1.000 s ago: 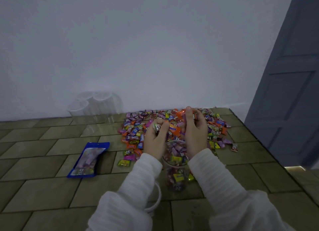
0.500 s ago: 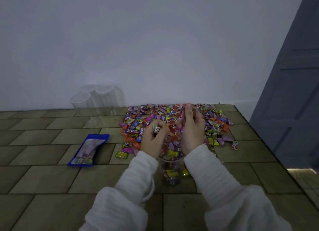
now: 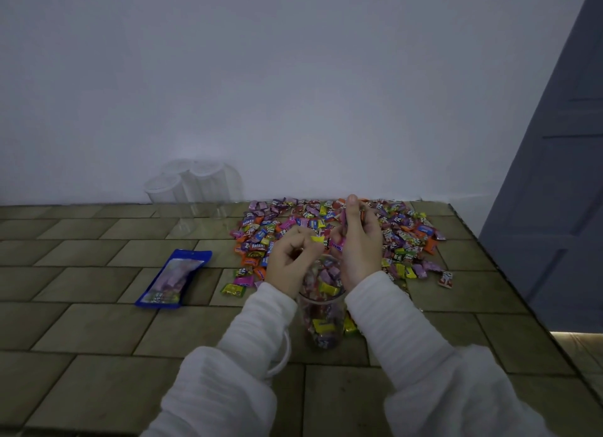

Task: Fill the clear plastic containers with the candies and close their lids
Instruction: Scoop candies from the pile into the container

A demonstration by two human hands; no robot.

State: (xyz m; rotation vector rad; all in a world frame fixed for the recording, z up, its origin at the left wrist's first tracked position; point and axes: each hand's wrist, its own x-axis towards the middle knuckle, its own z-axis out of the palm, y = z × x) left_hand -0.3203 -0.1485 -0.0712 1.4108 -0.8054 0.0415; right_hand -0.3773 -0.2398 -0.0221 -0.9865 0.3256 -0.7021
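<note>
Open clear plastic container (image 3: 321, 319) stands upright on the tiled surface (image 3: 98, 332), mostly filled with wrapped candies. Left hand (image 3: 290, 267), fingers curled, pinches a yellow candy (image 3: 317, 239) above the rim. Right hand (image 3: 360, 250) grips what appears to be several pink-wrapped candies (image 3: 337, 245). Loose candy pile (image 3: 404, 240) lies just behind. Empty containers (image 3: 192, 188) stand by the wall; blue packet (image 3: 173, 278) lies left.

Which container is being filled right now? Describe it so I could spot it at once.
From the candy pile on the tiled floor, come toward the camera to the two hands. The container stands upright just below and between them. Unlike the empty containers by the wall, it is packed with candies.
</note>
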